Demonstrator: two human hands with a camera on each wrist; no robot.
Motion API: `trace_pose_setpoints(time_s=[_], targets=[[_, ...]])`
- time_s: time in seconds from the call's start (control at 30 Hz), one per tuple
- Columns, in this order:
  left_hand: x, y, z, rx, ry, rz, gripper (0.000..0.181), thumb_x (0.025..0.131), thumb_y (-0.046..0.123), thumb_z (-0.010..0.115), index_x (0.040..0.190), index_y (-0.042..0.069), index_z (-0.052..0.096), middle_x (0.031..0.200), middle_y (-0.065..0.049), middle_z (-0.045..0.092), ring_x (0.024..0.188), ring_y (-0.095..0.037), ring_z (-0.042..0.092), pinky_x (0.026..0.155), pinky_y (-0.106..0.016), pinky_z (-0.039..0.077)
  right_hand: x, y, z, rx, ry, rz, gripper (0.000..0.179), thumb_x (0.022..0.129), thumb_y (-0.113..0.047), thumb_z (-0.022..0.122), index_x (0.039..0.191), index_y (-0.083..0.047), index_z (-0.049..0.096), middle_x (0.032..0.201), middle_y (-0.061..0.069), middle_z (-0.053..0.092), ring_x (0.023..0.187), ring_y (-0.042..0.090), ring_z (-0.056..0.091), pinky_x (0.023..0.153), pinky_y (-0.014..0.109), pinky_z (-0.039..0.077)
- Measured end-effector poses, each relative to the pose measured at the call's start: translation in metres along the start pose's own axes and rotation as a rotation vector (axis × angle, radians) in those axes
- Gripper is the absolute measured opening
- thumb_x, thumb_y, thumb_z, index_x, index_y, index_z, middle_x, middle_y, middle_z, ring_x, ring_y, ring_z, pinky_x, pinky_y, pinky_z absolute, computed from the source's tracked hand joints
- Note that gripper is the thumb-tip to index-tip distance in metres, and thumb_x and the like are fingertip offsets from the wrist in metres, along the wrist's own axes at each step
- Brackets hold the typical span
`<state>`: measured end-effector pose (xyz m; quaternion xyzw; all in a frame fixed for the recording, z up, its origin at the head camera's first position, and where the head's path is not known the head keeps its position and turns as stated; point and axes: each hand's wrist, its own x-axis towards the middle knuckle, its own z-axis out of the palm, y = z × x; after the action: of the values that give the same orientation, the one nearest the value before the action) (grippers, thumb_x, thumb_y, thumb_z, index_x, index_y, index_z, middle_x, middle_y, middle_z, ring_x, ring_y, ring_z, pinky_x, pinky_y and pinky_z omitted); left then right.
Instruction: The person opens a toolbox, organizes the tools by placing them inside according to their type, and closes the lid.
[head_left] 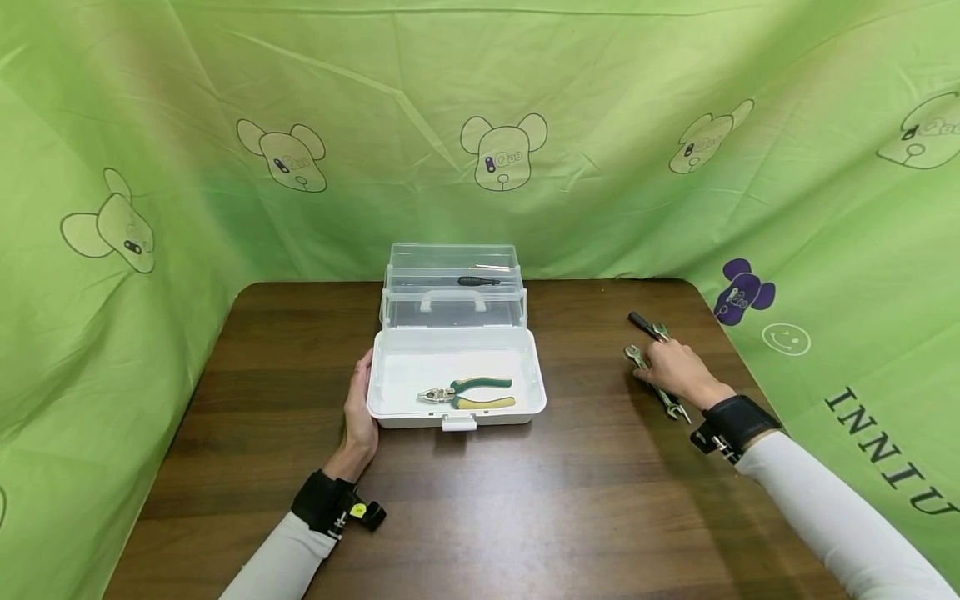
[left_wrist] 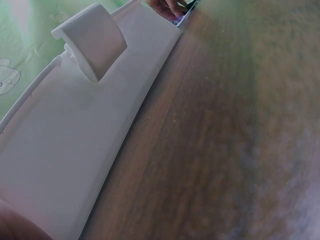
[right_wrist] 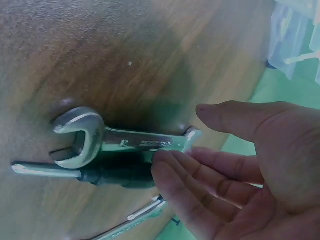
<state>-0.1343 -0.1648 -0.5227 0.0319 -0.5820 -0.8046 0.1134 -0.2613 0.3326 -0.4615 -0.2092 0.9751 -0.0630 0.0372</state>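
Observation:
My left hand (head_left: 360,417) lies along the left side of a white toolbox (head_left: 385,398), fingers stretched out against its wall. Inside the box are combination pliers (head_left: 480,383) with green and yellow handles. At the table's right, my right hand (head_left: 678,372) reaches over a silver open-end wrench (right_wrist: 135,140). In the right wrist view, its thumb stands apart from the fingers, and the fingertips are right at the wrench and a black-handled screwdriver (right_wrist: 120,175) beside it. A second wrench (right_wrist: 135,220) lies lower in that view, partly hidden by the fingers.
The toolbox's clear lid and trays (head_left: 453,312) stand raised behind its base, with a black-handled tool (head_left: 477,281) in an upper tray. Another black handle (head_left: 641,322) lies beyond my right hand. A green printed cloth (head_left: 585,225) hangs along the wooden table's (head_left: 540,500) back and sides.

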Motion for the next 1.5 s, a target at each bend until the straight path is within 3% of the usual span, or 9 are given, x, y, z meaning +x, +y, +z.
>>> trace_pose_setpoints(time_s=[0.5,0.77,1.17,1.5], targets=[[0.0,-0.001,-0.001,0.007,0.006,0.001,0.07,0.115,0.043,0.024,0.166,-0.005,0.021,0.173,-0.019,0.021,0.161,-0.027,0.016,0.131,-0.047,0.011,0.001,-0.003,0.007,-0.012,0.015,0.074,0.042,0.086,-0.015,0.083,0.061,-0.014,0.049,0.066,0.008,0.056,0.059,0.032,0.061,0.054,0.055,0.051],[0.001,-0.002,0.0,0.006,-0.001,-0.001,0.069,0.115,0.043,0.024,0.166,-0.004,0.021,0.173,-0.019,0.022,0.16,-0.028,0.018,0.131,-0.048,0.012,0.0,-0.007,0.011,-0.045,0.08,0.076,0.036,0.08,-0.004,0.079,0.061,-0.01,0.049,0.07,0.02,0.064,0.068,0.049,0.067,0.061,0.063,0.054],[0.0,-0.001,0.0,-0.008,0.008,0.001,0.069,0.115,0.043,0.025,0.165,-0.005,0.023,0.172,-0.02,0.023,0.16,-0.028,0.019,0.13,-0.048,0.013,0.003,-0.005,0.015,0.001,0.121,0.085,0.041,0.071,0.001,0.073,0.057,-0.017,0.038,0.059,0.005,0.05,0.06,0.037,0.06,0.061,0.063,0.051],[0.0,0.0,0.001,-0.011,0.014,-0.01,0.07,0.115,0.043,0.025,0.166,-0.005,0.022,0.173,-0.02,0.023,0.16,-0.027,0.019,0.131,-0.046,0.013,0.006,-0.01,0.02,-0.025,0.145,0.12,0.045,0.071,-0.01,0.088,0.057,-0.013,0.045,0.062,0.014,0.059,0.064,0.045,0.064,0.062,0.065,0.053]])
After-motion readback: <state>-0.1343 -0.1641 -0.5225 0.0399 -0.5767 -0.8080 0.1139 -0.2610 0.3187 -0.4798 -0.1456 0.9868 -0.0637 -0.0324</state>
